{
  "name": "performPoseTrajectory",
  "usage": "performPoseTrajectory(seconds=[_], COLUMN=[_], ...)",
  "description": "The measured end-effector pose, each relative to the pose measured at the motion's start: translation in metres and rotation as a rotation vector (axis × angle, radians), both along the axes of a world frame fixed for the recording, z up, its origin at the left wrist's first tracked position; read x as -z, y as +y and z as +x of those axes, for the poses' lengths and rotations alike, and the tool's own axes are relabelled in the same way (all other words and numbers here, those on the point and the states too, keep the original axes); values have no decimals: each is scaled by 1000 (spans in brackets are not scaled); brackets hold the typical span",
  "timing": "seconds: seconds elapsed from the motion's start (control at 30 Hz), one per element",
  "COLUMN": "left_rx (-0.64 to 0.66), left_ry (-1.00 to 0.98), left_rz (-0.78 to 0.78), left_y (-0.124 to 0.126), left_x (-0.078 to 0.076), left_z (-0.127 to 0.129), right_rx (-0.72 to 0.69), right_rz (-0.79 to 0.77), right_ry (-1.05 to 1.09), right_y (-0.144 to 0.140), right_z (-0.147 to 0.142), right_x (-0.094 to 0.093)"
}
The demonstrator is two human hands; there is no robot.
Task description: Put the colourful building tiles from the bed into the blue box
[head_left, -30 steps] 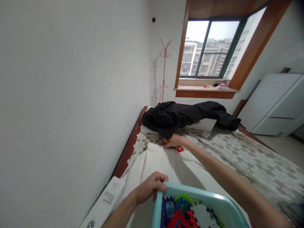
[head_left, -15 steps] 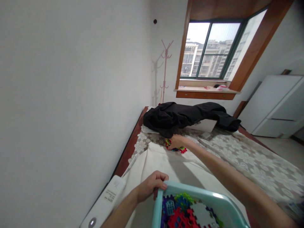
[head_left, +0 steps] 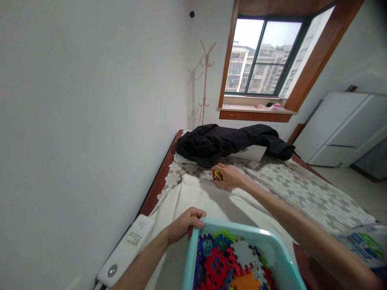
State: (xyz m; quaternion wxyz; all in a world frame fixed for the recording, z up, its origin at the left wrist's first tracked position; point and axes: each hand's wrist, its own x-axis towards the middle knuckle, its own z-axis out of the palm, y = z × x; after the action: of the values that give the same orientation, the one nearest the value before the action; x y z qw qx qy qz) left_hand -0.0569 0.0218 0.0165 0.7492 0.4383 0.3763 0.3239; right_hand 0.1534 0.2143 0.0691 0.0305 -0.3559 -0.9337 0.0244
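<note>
Colourful puzzle pieces (head_left: 217, 175) now lifted, clutched in right hand (head_left: 230, 176); left hand (head_left: 185, 222) still grips basket (head_left: 193, 245).

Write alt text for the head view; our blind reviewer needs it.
On a bed, the right hand grips colourful toy pieces near a black garment, while the left hand holds the rim of a teal basket full of similar pieces. A window lies beyond.

You face a plain white wall (head_left: 90, 100), a wood-framed window (head_left: 260, 56) (daylight, apartment blocks outside), a pink coat stand (head_left: 204, 80), a lace-covered bed (head_left: 302, 189) and a white cabinet (head_left: 341, 129).
</note>
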Motion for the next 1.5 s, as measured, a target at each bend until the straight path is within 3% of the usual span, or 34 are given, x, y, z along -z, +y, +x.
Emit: performPoseTrajectory(seconds=[0.1,0.2,0.3,0.37,0.5,0.63,0.8,0.97,1.1,1.2,1.27,1.37,1.43,1.5], left_rx=[-3,-12,-17,-25,-39,-50,-58,-78,-113,-180,-279,-433,-475,-436], left_ry=[-10,-14,-9,-4,3,14,7,-22,-21,27,82,226,396,546], left_rz=[-7,-16,-28,-32,-29,-38,-48,-40,-32,9,72,152,212,271], left_y=[0,-1,-2,-3,-3,-4,-5,-4,-5,-5,-3,3,7,10], left_x=[1,0,-2,-4,-7,-9,-9,-6,-5,-4,-3,1,5,10], left_z=[0,1,2,2,4,5,5,7,10,12,13,12,12,11], right_rx=[-58,-144,-281,-357,-433,-432,-412,-297,103,354,348,260,242,218], right_rz=[-62,-182,-325,-386,-496,-651,-808,-653,-413,-285,-319,-362,-326,-294], right_ry=[250,494,509,453,447,578,809,1224,1429,1269,953,484,327,279], right_y=[-26,-74,-130,-160,-187,-186,-181,-150,-115,-101,-99,-100,-101,-102], right_z=[31,56,68,67,58,61,86,114,126,128,125,118,115,114], right_x=[-29,-67,-93,-96,-80,-69,-61,-18,40,80,95,100,97,95])
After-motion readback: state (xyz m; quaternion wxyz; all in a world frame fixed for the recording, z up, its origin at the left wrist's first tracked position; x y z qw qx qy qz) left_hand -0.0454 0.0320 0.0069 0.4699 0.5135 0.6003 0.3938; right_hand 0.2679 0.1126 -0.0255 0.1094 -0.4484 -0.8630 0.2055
